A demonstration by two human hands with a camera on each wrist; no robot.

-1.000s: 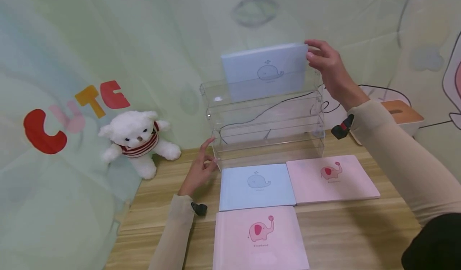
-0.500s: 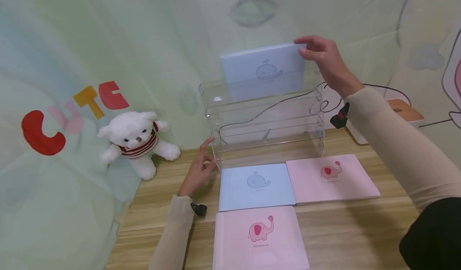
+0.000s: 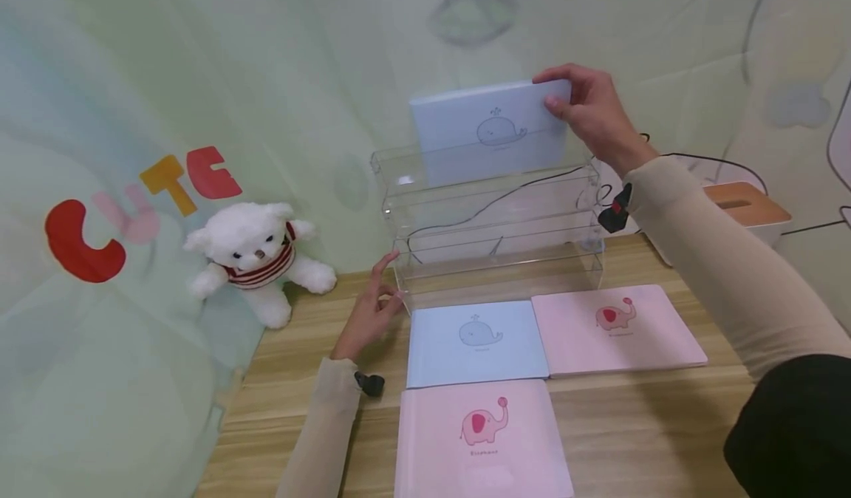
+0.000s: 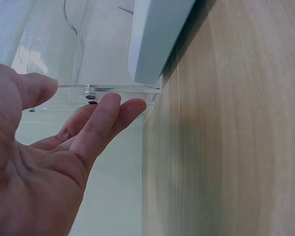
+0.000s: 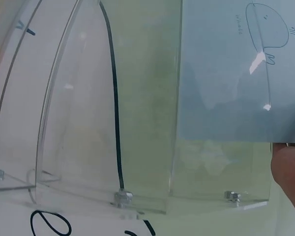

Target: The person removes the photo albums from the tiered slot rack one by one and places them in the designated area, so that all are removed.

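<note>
A light-blue book (image 3: 495, 125) with a whale drawing stands upright in the top tier of a clear acrylic rack (image 3: 492, 221). My right hand (image 3: 592, 110) pinches its upper right corner, thumb on the front cover and fingers behind. Only part of that hand (image 5: 290, 172) shows in the right wrist view, at the edge of the book (image 5: 226, 93). My left hand (image 3: 368, 317) is at the rack's lower left side. In the left wrist view, fairly straight fingers of the left hand (image 4: 64, 152) touch the clear side panel (image 4: 118, 90), the thumb apart from them.
Before the rack lie another blue whale book (image 3: 477, 343), a pink elephant book (image 3: 618, 328) to its right and another pink elephant book (image 3: 482, 439) nearer me. A white plush bear (image 3: 255, 254) sits left. An orange-topped white box (image 3: 744, 202) stands right, behind my arm.
My right hand has slid leftward from the blue book's right edge onto its upper corner, the thumb now further over the cover. The book and my left hand stay in place.
</note>
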